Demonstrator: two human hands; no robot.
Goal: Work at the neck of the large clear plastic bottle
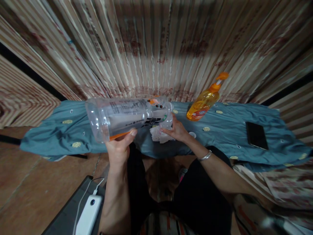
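Observation:
My left hand [121, 143] is closed round the lower side of a large clear plastic bottle [129, 114] with black print and orange patches. The bottle lies nearly level, its base to the left and its narrow end to the right. At that narrow end, my right hand [177, 129] is closed on a smaller clear plastic container [166, 122], whose exact shape is partly covered by the fingers and the big bottle. A white crumpled piece [160, 134], perhaps tissue, is just under it. Close to my right wrist, a small white round cap [192, 134] lies on the cloth.
A teal cloth [75, 130] with yellow pineapple prints covers the narrow table. At the back right stands an orange pump bottle [202, 102] of yellow liquid. A black phone [256, 135] lies at the right. Striped curtains [156, 49] hang behind. A white power bank [89, 213] with a cable sits lower left.

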